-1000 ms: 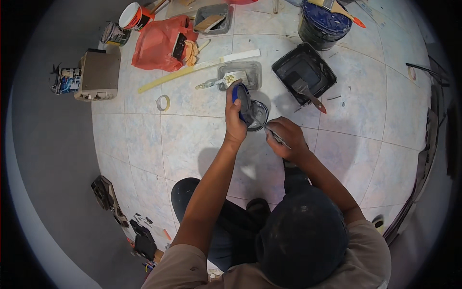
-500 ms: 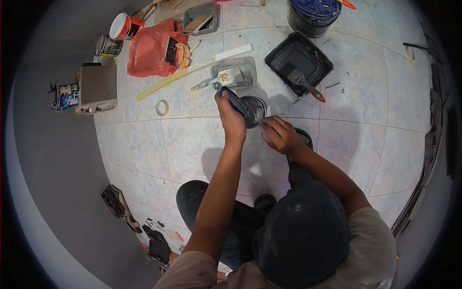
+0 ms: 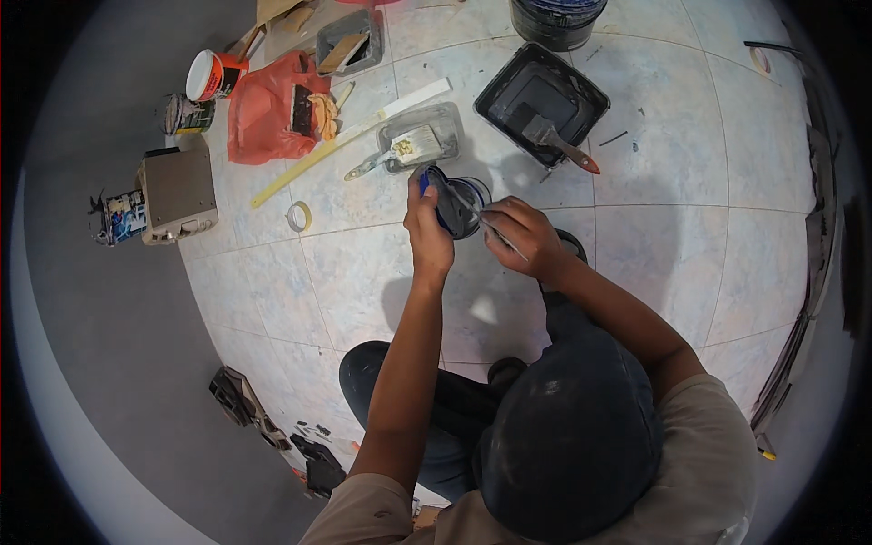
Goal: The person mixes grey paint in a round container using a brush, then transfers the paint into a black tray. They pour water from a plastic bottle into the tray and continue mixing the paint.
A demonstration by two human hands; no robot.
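Note:
My left hand (image 3: 430,234) grips a round blue-rimmed lid (image 3: 445,207), tilted on its side, its inside coated with dark grey. A small open can (image 3: 479,194) stands on the floor just behind the lid, partly hidden by it. My right hand (image 3: 530,242) is closed on a thin metal tool (image 3: 511,245), whose end touches the lid's inside. Beyond them a clear plastic tray (image 3: 447,118) holds a pale brush (image 3: 413,145). A black paint tray (image 3: 572,80) with a wooden-handled brush (image 3: 579,159) lies to the right.
On the tiled floor (image 3: 663,272) lie a tape roll (image 3: 298,216), a long pale strip (image 3: 272,186) and a red bag (image 3: 259,118). A dark bucket (image 3: 559,18) stands at the back; cans and a beige box (image 3: 179,191) line the left wall. My knees are below my hands.
The view has shifted slightly, moving the floor items about in the picture. The lid's angle has changed a little and the tool's end has moved along its inside, both still held.

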